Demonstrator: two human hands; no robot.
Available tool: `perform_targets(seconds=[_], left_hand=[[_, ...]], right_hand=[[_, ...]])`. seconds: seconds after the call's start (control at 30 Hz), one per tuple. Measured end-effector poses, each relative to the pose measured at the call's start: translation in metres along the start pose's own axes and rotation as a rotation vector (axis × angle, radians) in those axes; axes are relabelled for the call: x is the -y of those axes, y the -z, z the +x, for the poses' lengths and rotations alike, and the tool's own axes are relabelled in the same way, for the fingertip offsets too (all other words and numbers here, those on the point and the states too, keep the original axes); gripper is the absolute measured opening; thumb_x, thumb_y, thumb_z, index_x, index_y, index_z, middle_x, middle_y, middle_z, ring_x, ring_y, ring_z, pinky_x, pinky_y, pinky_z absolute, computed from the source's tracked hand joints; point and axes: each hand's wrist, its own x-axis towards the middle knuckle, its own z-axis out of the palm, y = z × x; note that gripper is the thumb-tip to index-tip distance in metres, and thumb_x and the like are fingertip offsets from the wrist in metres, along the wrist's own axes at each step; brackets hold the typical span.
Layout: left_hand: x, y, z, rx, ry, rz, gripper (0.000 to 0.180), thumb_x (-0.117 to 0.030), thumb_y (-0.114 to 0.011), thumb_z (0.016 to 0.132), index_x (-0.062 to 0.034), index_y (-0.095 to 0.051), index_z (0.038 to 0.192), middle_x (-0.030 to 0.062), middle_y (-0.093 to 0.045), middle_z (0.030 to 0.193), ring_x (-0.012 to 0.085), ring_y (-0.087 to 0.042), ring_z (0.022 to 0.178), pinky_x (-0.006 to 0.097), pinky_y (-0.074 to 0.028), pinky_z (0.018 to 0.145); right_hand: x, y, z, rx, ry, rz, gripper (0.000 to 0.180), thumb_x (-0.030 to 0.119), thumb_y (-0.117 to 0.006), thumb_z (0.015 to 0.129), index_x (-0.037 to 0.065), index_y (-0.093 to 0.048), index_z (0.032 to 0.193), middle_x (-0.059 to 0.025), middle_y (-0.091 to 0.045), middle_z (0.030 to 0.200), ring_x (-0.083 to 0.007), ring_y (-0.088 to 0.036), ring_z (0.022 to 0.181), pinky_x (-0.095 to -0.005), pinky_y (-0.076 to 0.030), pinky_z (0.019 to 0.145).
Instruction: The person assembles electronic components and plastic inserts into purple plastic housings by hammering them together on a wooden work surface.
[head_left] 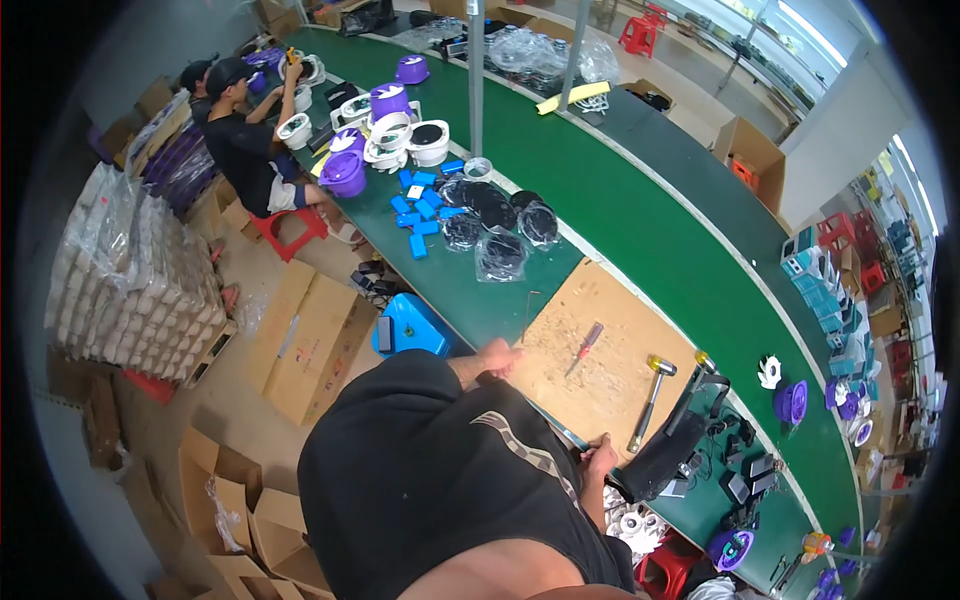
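Below, the left hand (497,357) rests on the near edge of the square brown wooden board (600,350) that lies on the long green table (640,220); its fingers are curled loosely and hold nothing that can be made out. The right hand (600,458) sits at the board's five o'clock corner, at the table edge, its fingers closed narrowly, though what they pinch, if anything, is too small to tell. A black shirt with a grey pattern (450,480) fills the space between the two forearms.

On the board, a red-handled screwdriver (585,345) lies at two o'clock from the left hand, well apart from it. A hammer with a yellow and silver head and a slim handle (650,395) lies at one o'clock from the right hand, near it. Just beside that hand, at three o'clock, a black slanted stand (670,450) leans.

Farther along the table, at eleven o'clock from the board, lie black round parts in clear bags (497,225), small blue rectangular blocks (418,208), and purple and white round housings (385,130). Another person in a black cap (245,130) sits there on a red stool (290,225). A blue plastic stool (410,325) stands on the floor at nine o'clock from the left hand.
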Motion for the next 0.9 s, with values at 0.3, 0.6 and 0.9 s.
perform_targets(seconds=[0.3,0.6,0.9], left_hand=[[-0.005,0.003,-0.002,-0.004,0.020,0.043,0.058,-0.050,-0.053,0.088,0.0020,-0.062,0.064,0.0110,-0.063,0.058,0.0169,-0.061,0.045,0.028,-0.048,0.040],[0.001,0.005,0.010,0.090,0.035,-0.023,0.059,-0.054,-0.051,0.088,0.0007,-0.062,0.067,0.0118,-0.064,0.060,0.0189,-0.062,0.047,0.028,-0.049,0.042],[0.005,0.009,0.019,0.186,0.102,-0.024,0.055,-0.050,-0.051,0.089,0.0013,-0.063,0.073,0.0132,-0.065,0.064,0.0197,-0.061,0.047,0.029,-0.049,0.042]], right_hand=[[0.007,-0.004,-0.001,-0.047,-0.057,0.009,0.053,0.040,-0.050,0.093,-0.004,-0.056,0.064,-0.0083,-0.048,0.046,-0.0179,-0.047,0.035,-0.0290,-0.042,0.036],[0.016,-0.013,-0.008,-0.146,-0.119,-0.025,0.047,0.036,-0.050,0.092,-0.003,-0.058,0.067,-0.0114,-0.054,0.051,-0.0200,-0.054,0.040,-0.0304,-0.043,0.038],[0.008,-0.021,-0.008,-0.215,-0.011,-0.139,0.041,0.034,-0.053,0.089,-0.003,-0.060,0.072,-0.0102,-0.057,0.055,-0.0192,-0.057,0.046,-0.0305,-0.046,0.043]])
